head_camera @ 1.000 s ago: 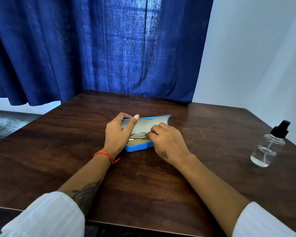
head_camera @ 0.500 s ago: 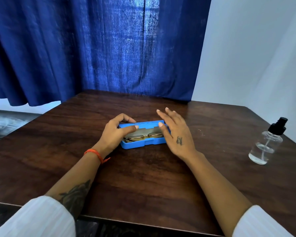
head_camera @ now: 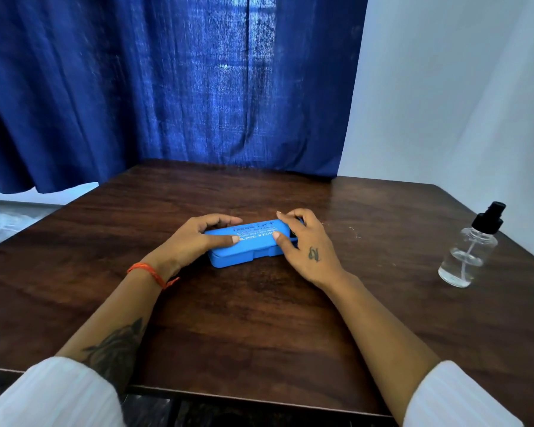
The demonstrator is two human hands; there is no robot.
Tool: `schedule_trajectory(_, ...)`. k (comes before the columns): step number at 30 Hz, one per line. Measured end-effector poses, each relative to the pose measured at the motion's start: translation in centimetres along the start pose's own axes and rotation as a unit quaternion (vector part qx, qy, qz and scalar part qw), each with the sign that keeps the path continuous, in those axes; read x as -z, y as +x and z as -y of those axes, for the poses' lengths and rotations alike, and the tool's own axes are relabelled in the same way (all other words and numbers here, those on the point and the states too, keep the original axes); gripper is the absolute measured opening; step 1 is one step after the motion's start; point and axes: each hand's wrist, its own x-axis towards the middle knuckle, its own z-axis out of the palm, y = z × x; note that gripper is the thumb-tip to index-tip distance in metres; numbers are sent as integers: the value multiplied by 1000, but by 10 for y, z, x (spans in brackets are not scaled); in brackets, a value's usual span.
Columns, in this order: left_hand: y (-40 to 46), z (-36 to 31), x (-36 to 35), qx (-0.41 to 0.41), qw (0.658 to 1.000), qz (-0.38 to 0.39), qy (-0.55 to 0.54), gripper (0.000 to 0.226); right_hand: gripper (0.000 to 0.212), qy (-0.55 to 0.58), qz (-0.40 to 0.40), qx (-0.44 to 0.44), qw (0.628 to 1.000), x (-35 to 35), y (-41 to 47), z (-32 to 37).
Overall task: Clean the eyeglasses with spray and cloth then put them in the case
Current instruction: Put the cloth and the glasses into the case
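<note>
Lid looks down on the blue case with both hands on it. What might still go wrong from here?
1. The blue case may not be fully latched: the lid is down, but the front catch is not clearly engaged, so it might spring open.
2. Both the left hand and right hand grip its ends; uneven pressing could slide it on the table.
3. The spray bottle stands near the table's right edge, so a withdrawing right arm might knock it.
</note>
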Motion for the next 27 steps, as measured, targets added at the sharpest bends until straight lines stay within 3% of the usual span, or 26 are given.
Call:
schedule_trajectory(12, -2, 2, 0, 0, 997, 30, 67, 34, 48, 7, 50, -27, 998, -2, -3, 0)
schedule_trajectory(16, -5, -3, -2, -11, 982, -64, 178, 39, 52, 47, 49, -82, 994, 0, -6, 1)
schedule_trajectory(19, -12, -3, -8, 29, 949, -144, 277, 59, 61, 66, 36, -114, 991, 2, -9, 2)
schedule_trajectory(27, -21, -12, -62, 70, 970, -138, 190, 90, 72, 68, 91, -151, 982, 16, -26, 3)
